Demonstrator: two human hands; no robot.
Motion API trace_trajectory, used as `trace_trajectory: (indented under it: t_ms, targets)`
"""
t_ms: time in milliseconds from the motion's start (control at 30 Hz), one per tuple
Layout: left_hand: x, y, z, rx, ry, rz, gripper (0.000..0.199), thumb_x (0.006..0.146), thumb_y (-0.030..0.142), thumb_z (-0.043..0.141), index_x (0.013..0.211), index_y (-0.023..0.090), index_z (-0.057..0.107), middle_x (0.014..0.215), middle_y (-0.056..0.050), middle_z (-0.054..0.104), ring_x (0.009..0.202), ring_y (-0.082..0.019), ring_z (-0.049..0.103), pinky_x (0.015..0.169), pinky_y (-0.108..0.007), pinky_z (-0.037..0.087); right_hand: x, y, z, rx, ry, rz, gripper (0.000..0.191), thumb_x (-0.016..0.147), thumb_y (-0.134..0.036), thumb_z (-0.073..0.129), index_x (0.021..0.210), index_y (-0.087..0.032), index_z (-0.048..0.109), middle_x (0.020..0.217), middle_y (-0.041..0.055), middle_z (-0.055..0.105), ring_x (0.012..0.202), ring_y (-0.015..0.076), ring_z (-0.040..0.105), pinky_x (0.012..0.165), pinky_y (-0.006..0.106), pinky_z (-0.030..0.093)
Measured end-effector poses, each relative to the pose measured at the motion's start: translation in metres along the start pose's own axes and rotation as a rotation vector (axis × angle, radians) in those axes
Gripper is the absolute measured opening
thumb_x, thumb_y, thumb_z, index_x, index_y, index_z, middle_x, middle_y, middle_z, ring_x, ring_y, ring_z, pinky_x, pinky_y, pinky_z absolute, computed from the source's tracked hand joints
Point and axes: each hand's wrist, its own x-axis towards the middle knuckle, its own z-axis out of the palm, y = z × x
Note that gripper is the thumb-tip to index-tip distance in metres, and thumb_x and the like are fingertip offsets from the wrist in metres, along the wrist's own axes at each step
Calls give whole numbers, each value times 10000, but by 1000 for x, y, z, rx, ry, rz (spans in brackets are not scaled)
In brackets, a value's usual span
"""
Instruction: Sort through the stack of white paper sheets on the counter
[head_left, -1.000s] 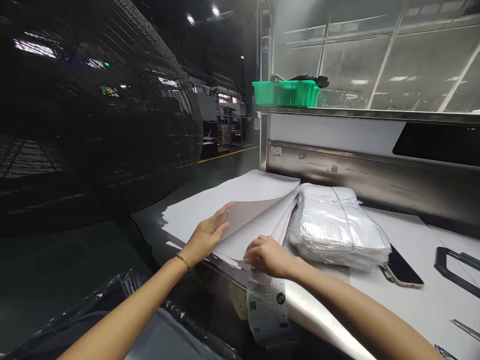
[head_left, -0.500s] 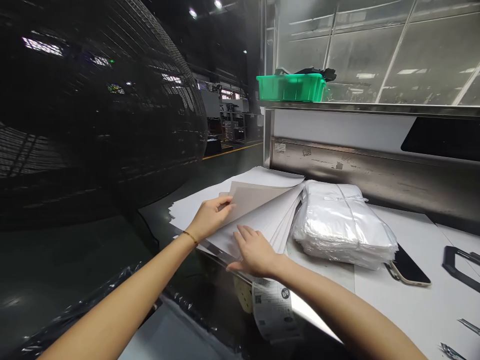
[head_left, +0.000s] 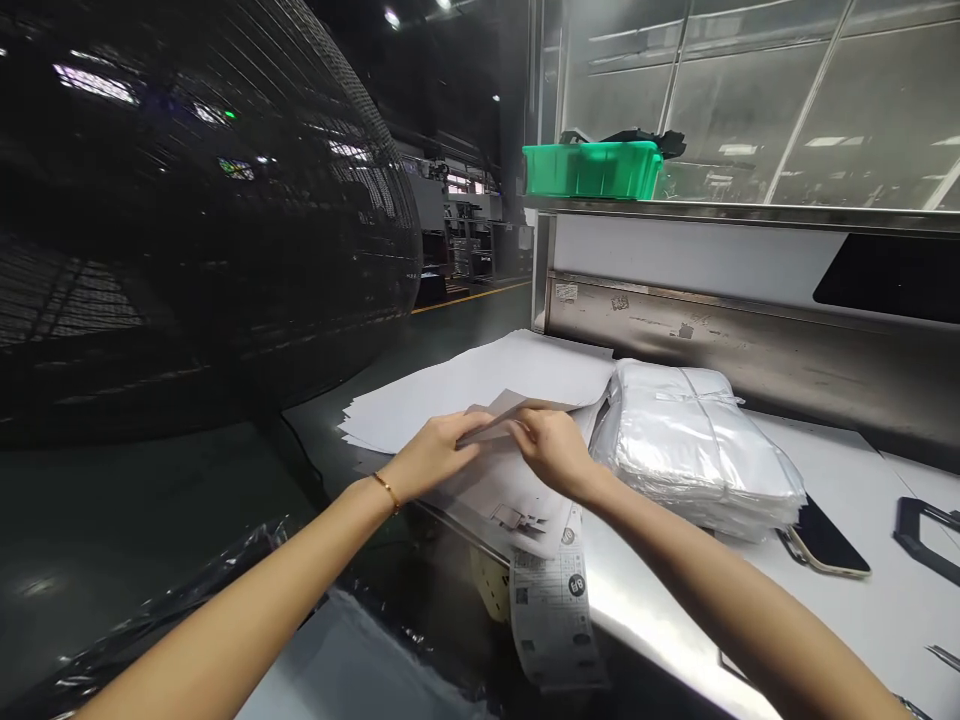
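Steel workbench edge (head_left: 622, 590) is located just below the grip. One grey sheet (head_left: 510, 405) is clamped between left hand (head_left: 431, 458) and right hand (head_left: 555, 450), above one white paper stack (head_left: 465, 385); one bagged plastic bundle (head_left: 697, 450) is positioned just rightward.

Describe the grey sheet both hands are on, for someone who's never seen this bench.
Below the green plastic crate, a stack of white paper sheets lies on the bench. At its near edge, the left hand and right hand pinch a grey sheet, the only non-white sheet showing, left of the tied bundle of clear plastic bags.
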Motion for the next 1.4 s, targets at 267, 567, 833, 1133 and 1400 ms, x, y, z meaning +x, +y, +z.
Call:
trace_trajectory:
  t_ms: [267, 567, 833, 1133, 1400]
  targets:
    - [13, -8, -9, 3, 200, -34, 358, 736, 275, 455, 991, 56, 578, 973, -147, 643, 877, -232, 586, 797, -350, 438, -27, -10, 54, -38, -66, -273, 552, 715, -429, 597, 1118, -69, 481, 1214, 178, 460, 1147, 276, 377, 916, 417, 342]
    - [14, 15, -12, 66, 77, 150, 450, 795, 172, 367, 1237, 94, 407, 1237, -117, 512, 1095, -198, 490, 920, -299, 371, -14, 1, 33, -80, -192, -99, 245, 868, -335, 441, 834, -132, 575, 782, 12, 604, 685, 118, 579, 674, 319, 475]
    - [7, 6, -6, 161, -29, 240, 334, 767, 234, 498, 1076, 131, 573, 970, -95, 664, 836, -208, 609, 744, -307, 462, 1, -1, -2, -68, 99, -8, 331, 915, -308, 299, 944, -127, 575, 934, 99, 587, 920, 206, 526, 804, 417, 382]
    - [21, 5, -23, 232, 176, 325, 408, 821, 146, 359, 1221, 171, 437, 1139, -60, 591, 1062, -179, 517, 906, -294, 395, -38, -2, 65, -35, -189, -328, 530, 725, -411, 610, 1108, -64, 492, 1214, 173, 467, 1126, 283, 409, 907, 447, 340]
    - [6, 10, -12, 253, -36, 348, 401, 742, 87, 312, 953, 145, 648, 921, -109, 666, 839, -185, 615, 715, -279, 484, -19, 7, 15, 77, -274, -126, 258, 875, -320, 431, 780, -126, 572, 716, -4, 591, 655, 111, 572, 641, 299, 472]
